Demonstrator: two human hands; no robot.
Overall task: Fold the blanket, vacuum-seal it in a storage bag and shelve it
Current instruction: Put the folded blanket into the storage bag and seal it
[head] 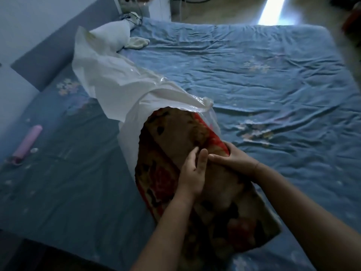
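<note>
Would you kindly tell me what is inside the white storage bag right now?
The far end of the folded brown-and-red blanket sits in the mouth of the storage bag; the rest sticks out, under the left hand and right hand. The white plastic hides anything deeper.

Rumpled blue bed (273, 79) against a grey headboard (45, 53), light (271, 10) streaking the wooden floor (224, 14)

Blanket (170, 133) far end inside opaque bag (117, 83)
</note>
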